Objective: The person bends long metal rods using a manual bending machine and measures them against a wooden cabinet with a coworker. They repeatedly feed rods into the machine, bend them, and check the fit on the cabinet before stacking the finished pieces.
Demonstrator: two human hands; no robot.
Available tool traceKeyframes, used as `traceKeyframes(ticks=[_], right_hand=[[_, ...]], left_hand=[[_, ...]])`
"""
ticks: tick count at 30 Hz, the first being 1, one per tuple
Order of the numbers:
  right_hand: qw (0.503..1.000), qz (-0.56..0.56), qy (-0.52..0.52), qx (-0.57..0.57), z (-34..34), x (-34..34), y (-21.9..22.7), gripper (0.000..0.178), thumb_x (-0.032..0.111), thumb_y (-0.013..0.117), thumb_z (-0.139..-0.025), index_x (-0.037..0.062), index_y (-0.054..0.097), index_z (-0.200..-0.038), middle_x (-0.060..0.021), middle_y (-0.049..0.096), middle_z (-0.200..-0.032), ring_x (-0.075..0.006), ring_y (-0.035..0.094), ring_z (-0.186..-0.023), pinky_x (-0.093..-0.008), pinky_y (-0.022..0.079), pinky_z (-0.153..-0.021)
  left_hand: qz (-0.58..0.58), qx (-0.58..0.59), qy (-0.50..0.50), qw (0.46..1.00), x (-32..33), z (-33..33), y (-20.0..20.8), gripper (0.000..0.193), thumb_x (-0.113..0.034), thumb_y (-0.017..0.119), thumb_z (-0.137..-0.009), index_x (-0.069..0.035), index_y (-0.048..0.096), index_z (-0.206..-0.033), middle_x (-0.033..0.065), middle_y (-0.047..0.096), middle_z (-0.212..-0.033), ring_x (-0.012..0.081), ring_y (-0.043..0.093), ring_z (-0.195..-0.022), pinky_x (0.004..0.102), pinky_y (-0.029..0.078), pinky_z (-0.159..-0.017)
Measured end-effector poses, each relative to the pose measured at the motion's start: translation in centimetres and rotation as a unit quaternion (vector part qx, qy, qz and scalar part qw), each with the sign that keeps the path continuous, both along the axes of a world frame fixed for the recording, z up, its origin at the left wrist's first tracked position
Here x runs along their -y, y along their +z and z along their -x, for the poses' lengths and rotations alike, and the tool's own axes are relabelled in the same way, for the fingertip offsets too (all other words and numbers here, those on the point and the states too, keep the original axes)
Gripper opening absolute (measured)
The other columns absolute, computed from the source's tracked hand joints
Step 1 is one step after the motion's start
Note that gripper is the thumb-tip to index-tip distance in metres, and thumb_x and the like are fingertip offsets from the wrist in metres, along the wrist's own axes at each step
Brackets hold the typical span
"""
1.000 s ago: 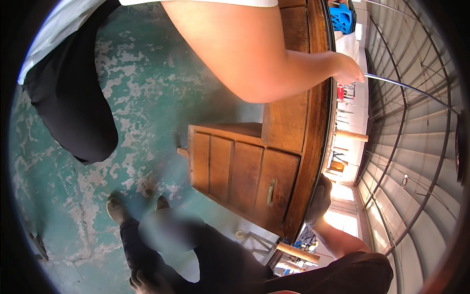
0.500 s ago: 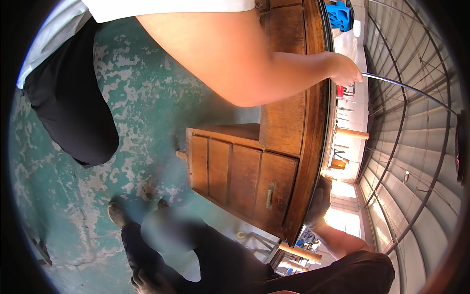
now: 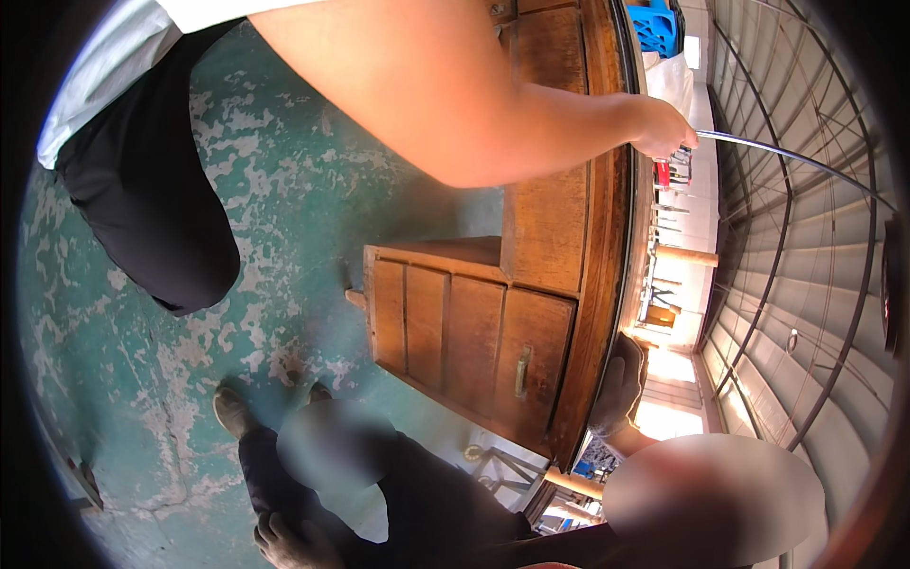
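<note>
The scene lies sideways in the picture, with the floor at the left and the roof at the right. From the top edge a bare arm in a white sleeve reaches in, which I take as my left. My left hand [image 3: 664,128] is closed around the end of a thin shiny rod [image 3: 763,145], which curves away toward the right rim. Below the wrist runs the edge of a brown wooden desk [image 3: 545,223] with panelled drawers and a handle. A black-trousered knee [image 3: 185,247] shows at the left. My right hand is out of view.
A person in dark clothes [image 3: 427,484] is at the desk's lower end, one gloved hand [image 3: 616,384] on its edge, another [image 3: 284,541] by the leg. A blue crate [image 3: 656,30], white bag [image 3: 669,83] and red item [image 3: 662,173] lie beyond. The green floor [image 3: 275,256] is worn.
My left hand and the rod have shifted slightly toward the top of the picture. The black knee has moved a little right. The other person's upper body has come further into view.
</note>
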State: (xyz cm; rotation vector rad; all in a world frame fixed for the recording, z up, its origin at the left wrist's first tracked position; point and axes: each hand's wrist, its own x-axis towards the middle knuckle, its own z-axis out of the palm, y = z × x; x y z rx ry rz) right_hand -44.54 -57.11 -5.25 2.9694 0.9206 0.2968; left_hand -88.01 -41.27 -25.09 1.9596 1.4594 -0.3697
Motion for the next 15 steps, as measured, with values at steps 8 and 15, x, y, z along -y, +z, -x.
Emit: traceKeyframes(ticks=[8,15], right_hand=[[1.0,-0.001,0.01,0.01,0.1,-0.1,0.1,0.036,0.01,0.046,-0.105,-0.009,0.06,-0.132,-0.0213,0.061,-0.125,-0.0328,0.061,-0.111,-0.0412,0.048,-0.102],[0.992,-0.105,-0.037,-0.054,0.0,0.8,0.0,0.034,0.006,0.05,-0.102,-0.0051,0.06,-0.133,-0.0197,0.06,-0.127,-0.0318,0.061,-0.112,-0.041,0.049,-0.103]], left_hand=[[0.054,-0.029,-0.058,0.996,-1.8,0.0,1.2,0.05,-0.038,0.07,-0.091,-0.004,0.067,-0.127,0.0243,0.067,-0.118,0.0457,0.061,-0.114,0.0577,0.05,-0.097],[0.082,-0.041,-0.004,0.996,0.4,-0.7,0.7,0.033,-0.014,0.065,-0.082,0.003,0.061,-0.11,0.0248,0.06,-0.116,0.0455,0.055,-0.116,0.0566,0.046,-0.102]])
